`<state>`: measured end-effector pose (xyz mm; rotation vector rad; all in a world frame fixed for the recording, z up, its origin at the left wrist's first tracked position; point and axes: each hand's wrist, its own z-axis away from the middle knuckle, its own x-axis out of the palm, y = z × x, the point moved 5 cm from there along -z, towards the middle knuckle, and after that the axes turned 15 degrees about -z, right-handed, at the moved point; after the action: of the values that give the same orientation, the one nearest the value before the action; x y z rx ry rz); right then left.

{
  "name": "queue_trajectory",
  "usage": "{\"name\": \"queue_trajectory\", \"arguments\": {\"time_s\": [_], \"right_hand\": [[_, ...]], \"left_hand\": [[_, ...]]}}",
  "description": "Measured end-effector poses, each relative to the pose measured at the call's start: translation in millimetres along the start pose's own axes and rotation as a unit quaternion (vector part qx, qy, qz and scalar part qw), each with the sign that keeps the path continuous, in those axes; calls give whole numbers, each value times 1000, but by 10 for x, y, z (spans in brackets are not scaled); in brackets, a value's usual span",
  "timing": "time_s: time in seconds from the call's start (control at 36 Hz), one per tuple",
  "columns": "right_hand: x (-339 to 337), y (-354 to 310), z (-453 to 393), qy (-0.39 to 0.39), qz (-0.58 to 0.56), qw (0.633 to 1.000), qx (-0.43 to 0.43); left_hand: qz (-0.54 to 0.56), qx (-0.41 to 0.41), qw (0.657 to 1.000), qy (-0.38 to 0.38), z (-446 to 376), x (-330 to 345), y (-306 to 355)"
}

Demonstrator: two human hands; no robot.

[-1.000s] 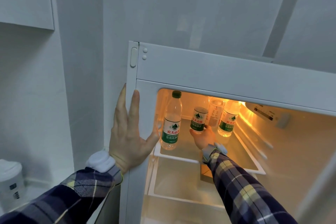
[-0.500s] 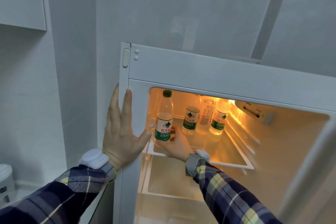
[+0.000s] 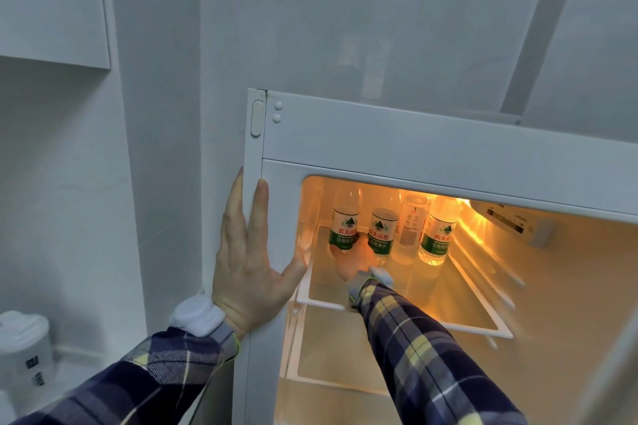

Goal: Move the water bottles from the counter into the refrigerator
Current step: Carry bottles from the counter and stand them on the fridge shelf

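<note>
RISK: bottle [image 3: 344,229] is standing tight against its neighbour [image 3: 381,235] at the back of the fridge shelf [image 3: 448,304], so a careless pull-out is risking a topple (judgement only) | RIGHT: right hand [image 3: 354,257] is gripping that bottle's base | LEFT: left hand [image 3: 248,262] is pressing flat, fingers straight, on the fridge frame [image 3: 253,148]

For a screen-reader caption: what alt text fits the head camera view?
A person's right hand grips the leftmost bottle of four upright on a lit refrigerator shelf. Their left hand rests flat, fingers straight, on the refrigerator's white front frame.
</note>
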<state>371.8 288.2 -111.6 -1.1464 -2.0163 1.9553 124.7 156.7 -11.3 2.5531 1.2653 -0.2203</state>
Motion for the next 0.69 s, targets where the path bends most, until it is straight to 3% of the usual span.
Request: {"name": "queue_trajectory", "arguments": {"time_s": [0.5,0.64,0.69], "right_hand": [[7,-19,24,-34,47,998,41],[12,-54,116,-10,45,997,62],[-57,-47,302,-56,74,995,45]], "left_hand": [[-3,3,1000,-12,7,20,-30],[1,5,1000,-16,0,13,-37],[1,2,1000,-26,16,-15,2]]}}
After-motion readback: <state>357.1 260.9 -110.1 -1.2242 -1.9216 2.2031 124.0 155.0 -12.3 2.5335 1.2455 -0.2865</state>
